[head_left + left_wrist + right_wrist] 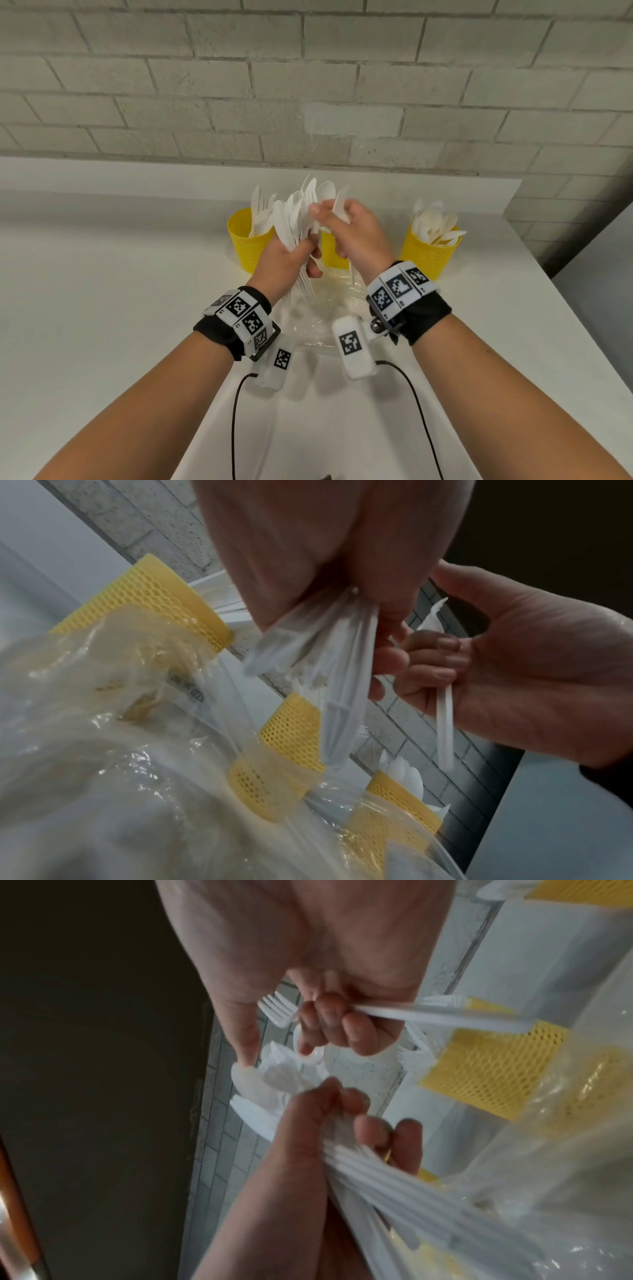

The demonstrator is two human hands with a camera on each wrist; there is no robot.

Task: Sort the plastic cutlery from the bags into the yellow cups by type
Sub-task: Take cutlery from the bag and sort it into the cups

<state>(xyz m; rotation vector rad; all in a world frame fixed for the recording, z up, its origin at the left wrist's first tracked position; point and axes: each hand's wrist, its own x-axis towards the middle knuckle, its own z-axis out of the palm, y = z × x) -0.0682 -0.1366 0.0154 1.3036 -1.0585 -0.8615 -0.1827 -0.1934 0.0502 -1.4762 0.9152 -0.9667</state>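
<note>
White plastic cutlery [294,219] sits bunched in the left hand [284,263], mid-frame above the tabletop [102,274]. The right hand [356,233] holds a fork [411,1014] in curled fingers. Behind stand three yellow cups [430,255]. A clear bag [329,308] lies below.

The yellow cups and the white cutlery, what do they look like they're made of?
The yellow perforated cups look like moulded matte plastic, given the regular mesh holes. The white cutlery bundle gripped by the left hand looks like thin, slightly glossy plastic, with ribbed handles and some translucency.
</note>
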